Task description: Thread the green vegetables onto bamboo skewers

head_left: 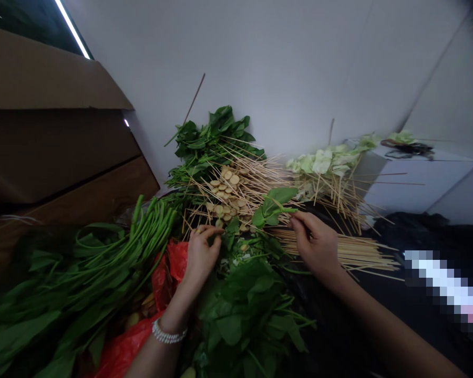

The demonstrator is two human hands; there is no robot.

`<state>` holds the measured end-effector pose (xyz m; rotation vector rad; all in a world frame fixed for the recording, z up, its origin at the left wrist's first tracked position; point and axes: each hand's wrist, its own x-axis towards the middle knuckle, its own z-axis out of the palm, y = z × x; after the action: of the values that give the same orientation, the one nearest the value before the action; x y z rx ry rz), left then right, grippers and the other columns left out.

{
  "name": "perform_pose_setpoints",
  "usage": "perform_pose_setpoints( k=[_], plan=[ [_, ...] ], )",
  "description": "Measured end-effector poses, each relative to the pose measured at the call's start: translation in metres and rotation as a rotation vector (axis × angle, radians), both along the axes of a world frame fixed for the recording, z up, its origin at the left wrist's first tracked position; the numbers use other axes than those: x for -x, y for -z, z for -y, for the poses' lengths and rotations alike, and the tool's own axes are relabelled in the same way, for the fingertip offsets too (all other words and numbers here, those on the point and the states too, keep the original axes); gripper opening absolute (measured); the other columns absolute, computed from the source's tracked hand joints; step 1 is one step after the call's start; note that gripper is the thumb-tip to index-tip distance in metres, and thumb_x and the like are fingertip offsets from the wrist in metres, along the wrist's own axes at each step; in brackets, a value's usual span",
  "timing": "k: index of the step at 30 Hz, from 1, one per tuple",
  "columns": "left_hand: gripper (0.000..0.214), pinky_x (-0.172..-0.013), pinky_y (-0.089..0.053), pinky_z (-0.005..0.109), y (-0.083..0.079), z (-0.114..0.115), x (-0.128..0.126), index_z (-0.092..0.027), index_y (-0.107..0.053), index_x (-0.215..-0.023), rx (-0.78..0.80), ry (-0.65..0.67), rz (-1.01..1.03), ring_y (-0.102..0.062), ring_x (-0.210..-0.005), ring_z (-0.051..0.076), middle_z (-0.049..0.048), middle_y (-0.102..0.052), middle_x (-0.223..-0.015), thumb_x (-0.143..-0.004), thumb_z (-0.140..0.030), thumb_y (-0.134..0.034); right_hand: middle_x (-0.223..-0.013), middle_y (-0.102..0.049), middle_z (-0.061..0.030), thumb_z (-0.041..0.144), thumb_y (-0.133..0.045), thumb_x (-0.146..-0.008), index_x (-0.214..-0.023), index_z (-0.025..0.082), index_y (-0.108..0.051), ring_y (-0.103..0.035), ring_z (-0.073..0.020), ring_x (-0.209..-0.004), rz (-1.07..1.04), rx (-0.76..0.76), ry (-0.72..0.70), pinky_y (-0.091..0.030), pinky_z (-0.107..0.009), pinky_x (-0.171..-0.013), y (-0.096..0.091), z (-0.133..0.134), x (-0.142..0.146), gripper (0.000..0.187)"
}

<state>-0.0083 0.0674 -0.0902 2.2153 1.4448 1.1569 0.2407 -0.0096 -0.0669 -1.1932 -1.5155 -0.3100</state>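
Through my remote view, the right hand (317, 244) pinched a smooth leafy sprig (275, 206) by its thin stem, between both hands. The left hand (203, 249) curled nearby (its grip I couldn't tell). Straight wooden sticks (362, 254), round slices (224, 181) and a crinkled red bag (177, 262) crowded around.

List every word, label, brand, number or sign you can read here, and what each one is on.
There is no readable text in this picture.
Cardboard box: no lettering can be made out on the parts that show.
Red plastic bag: no print can be made out.
Leafy green in the right hand: no tag or label visible.
Pixelated patch at the right: too obscured to tell.
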Motion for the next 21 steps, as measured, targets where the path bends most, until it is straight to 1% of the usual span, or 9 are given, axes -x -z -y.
perform_pose_setpoints(
  k=[2,5,7,10,13,16,18,20,21],
  plan=[
    [0.021,-0.094,-0.044,0.041,0.002,0.003,-0.003,-0.022,-0.075,-0.089,-0.056,-0.005,-0.063,-0.06,-0.098,0.024,0.0069,-0.066,-0.099,-0.083,-0.022,-0.055,-0.08,-0.07,-0.0037,0.019,-0.05,-0.092,-0.093,0.02,-0.064,-0.066,-0.0163,-0.074,-0.003,0.01,-0.007,-0.052,-0.029,-0.07,0.001,-0.001,0.0,0.015],
    [0.021,-0.096,-0.043,0.042,0.002,0.009,-0.01,-0.02,-0.075,-0.093,-0.083,0.045,-0.14,-0.059,-0.103,0.025,0.0093,-0.065,-0.105,-0.085,-0.025,-0.055,-0.079,-0.069,-0.0033,0.019,-0.049,-0.092,-0.094,0.02,-0.064,-0.066,-0.0164,-0.073,-0.002,0.006,-0.016,-0.052,-0.029,-0.07,0.003,-0.002,0.0,0.015],
    [0.022,-0.097,-0.041,0.044,-0.003,0.01,-0.012,-0.019,-0.075,-0.094,-0.067,0.082,-0.188,-0.058,-0.105,0.026,0.0102,-0.066,-0.106,-0.085,-0.025,-0.056,-0.08,-0.07,-0.0037,0.019,-0.049,-0.092,-0.096,0.02,-0.065,-0.066,-0.0163,-0.073,0.013,-0.002,-0.012,-0.052,-0.029,-0.07,0.005,-0.003,-0.001,0.016],
    [0.02,-0.096,-0.041,0.043,-0.017,0.01,-0.012,-0.021,-0.075,-0.092,-0.009,0.147,-0.241,-0.06,-0.104,0.027,0.0092,-0.068,-0.105,-0.084,-0.024,-0.058,-0.084,-0.071,-0.0055,0.02,-0.048,-0.093,-0.097,0.02,-0.065,-0.066,-0.0172,-0.076,0.039,0.006,-0.002,-0.053,-0.03,-0.071,0.009,-0.005,-0.001,0.018],
    [0.019,-0.089,-0.043,0.039,-0.036,0.011,-0.016,-0.023,-0.076,-0.09,0.073,0.286,-0.279,-0.061,-0.096,0.025,0.0063,-0.072,-0.098,-0.084,-0.027,-0.058,-0.087,-0.071,-0.0071,0.02,-0.046,-0.093,-0.098,0.019,-0.066,-0.067,-0.0182,-0.08,0.021,0.038,-0.019,-0.053,-0.032,-0.073,0.011,-0.006,-0.001,0.02],
    [0.022,-0.082,-0.045,0.035,-0.047,0.018,-0.035,-0.024,-0.077,-0.092,0.148,0.482,-0.327,-0.062,-0.09,0.024,0.0053,-0.074,-0.092,-0.087,-0.029,-0.056,-0.087,-0.071,-0.0076,0.02,-0.045,-0.093,-0.096,0.019,-0.066,-0.067,-0.0186,-0.081,-0.004,0.065,-0.026,-0.053,-0.032,-0.075,0.011,-0.007,-0.003,0.021],
    [0.023,-0.083,-0.045,0.034,-0.045,0.024,-0.055,-0.025,-0.076,-0.096,0.14,0.602,-0.354,-0.062,-0.091,0.024,0.0052,-0.074,-0.092,-0.086,-0.023,-0.056,-0.084,-0.07,-0.0068,0.021,-0.045,-0.094,-0.095,0.019,-0.066,-0.066,-0.0185,-0.079,-0.021,0.08,-0.014,-0.053,-0.033,-0.074,0.01,-0.007,-0.005,0.022],
    [0.033,-0.087,-0.043,0.035,-0.035,0.027,-0.078,-0.026,-0.075,-0.102,0.081,0.681,-0.374,-0.06,-0.095,0.024,0.0051,-0.073,-0.097,-0.082,-0.01,-0.054,-0.081,-0.07,-0.0056,0.022,-0.044,-0.094,-0.096,0.02,-0.066,-0.065,-0.018,-0.076,-0.038,0.087,0.0,-0.053,-0.032,-0.072,0.008,-0.008,-0.008,0.022],
    [0.036,-0.09,-0.042,0.035,-0.029,0.028,-0.089,-0.025,-0.074,-0.104,0.044,0.693,-0.391,-0.059,-0.097,0.024,0.0058,-0.072,-0.099,-0.081,-0.007,-0.053,-0.08,-0.069,-0.0052,0.022,-0.044,-0.094,-0.096,0.02,-0.066,-0.065,-0.0177,-0.075,-0.046,0.087,0.006,-0.052,-0.031,-0.071,0.007,-0.008,-0.009,0.022]
  ],
)
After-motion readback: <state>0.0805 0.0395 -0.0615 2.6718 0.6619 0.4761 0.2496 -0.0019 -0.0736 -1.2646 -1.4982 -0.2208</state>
